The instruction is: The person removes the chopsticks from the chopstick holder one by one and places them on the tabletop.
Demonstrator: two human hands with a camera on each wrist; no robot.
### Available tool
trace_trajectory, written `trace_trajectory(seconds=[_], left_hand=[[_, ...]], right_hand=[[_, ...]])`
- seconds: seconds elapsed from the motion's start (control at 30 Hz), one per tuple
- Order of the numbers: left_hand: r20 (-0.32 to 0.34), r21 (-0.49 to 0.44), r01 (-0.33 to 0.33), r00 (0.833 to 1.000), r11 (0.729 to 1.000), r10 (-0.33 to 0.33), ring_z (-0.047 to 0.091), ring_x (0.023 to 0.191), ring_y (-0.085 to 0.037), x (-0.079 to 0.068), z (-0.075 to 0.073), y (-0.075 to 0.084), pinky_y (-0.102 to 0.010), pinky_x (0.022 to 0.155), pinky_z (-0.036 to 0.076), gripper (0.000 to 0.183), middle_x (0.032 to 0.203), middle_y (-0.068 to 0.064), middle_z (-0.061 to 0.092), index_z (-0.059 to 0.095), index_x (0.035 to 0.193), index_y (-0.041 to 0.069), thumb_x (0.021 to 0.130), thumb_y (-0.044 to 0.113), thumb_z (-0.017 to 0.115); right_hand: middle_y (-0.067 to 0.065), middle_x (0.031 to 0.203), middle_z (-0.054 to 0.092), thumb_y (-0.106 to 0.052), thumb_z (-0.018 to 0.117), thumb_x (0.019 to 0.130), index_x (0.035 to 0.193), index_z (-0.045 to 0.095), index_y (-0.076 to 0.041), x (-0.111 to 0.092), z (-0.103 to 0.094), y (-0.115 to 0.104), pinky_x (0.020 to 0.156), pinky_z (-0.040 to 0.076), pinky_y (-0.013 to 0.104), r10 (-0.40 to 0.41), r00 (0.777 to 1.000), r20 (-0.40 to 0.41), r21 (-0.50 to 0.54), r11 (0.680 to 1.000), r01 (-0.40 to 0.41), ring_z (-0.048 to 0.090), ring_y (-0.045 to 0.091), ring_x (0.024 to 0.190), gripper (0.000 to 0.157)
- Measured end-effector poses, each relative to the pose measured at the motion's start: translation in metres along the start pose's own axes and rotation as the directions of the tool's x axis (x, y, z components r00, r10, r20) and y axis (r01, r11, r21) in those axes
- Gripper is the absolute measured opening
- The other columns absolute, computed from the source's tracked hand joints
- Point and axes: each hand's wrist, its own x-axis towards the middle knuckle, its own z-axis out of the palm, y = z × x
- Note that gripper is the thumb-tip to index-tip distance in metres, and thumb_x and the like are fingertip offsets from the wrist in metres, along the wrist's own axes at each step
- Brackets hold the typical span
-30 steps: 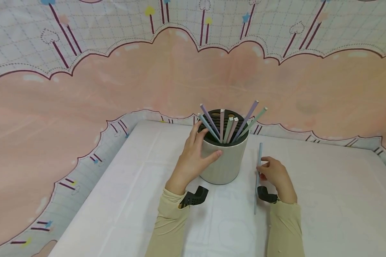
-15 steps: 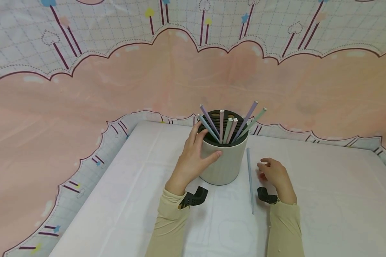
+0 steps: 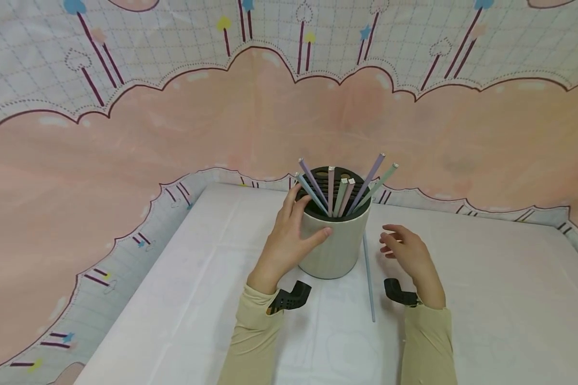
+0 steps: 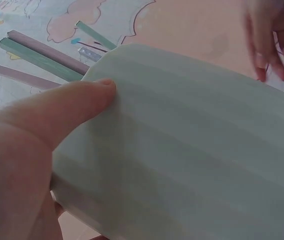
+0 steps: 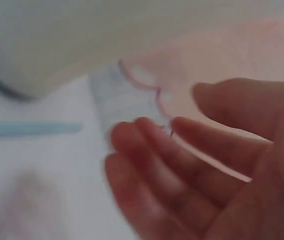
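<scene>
Two hands work beside a ribbed cream holder full of pastel chopsticks on the white table. The left hand curls round the holder's side, thumb pressed to its wall. The right hand hovers with relaxed fingers, empty, just beside a light-blue chopstick lying flat next to the holder.

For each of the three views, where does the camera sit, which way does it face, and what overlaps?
Head: looks forward and down at the table; shows left hand, right hand, both sleeves.
Left wrist: beside the ribbed holder; shows the thumb.
Right wrist: faces past the right hand's fingers toward the holder.
Shared: the holder and loose blue stick.
</scene>
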Motion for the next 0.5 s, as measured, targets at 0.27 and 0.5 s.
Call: trace_trajectory(seconds=[0.27, 0.5], left_hand=[[0.001, 0.015, 0.003, 1.0, 1.0, -0.003, 0.015, 0.131, -0.019, 0.001, 0.001, 0.001, -0.054, 0.086, 0.037, 0.078, 0.145, 0.019, -0.007, 0.031, 0.138, 0.015, 0.078, 0.059, 0.055], [0.001, 0.021, 0.013, 1.0, 1.0, -0.013, 0.015, 0.132, -0.02, 0.003, 0.001, 0.002, -0.055, 0.085, 0.037, 0.078, 0.145, 0.02, -0.008, 0.03, 0.138, 0.015, 0.078, 0.059, 0.054]], right_hand=[[0.006, 0.114, 0.057, -0.041, 0.047, 0.091, 0.13, 0.044, -0.02, -0.018, 0.001, -0.056, 0.084, 0.04, 0.048, -0.248, 0.943, -0.224, 0.067, 0.961, 0.269, 0.051, 0.021, 0.106, 0.045], [0.006, 0.123, 0.05, -0.032, 0.051, 0.09, 0.132, 0.042, -0.019, -0.027, 0.01, -0.084, 0.094, 0.035, 0.039, -0.343, 0.884, -0.317, 0.099, 0.915, 0.39, 0.045, 0.02, 0.114, 0.045]])
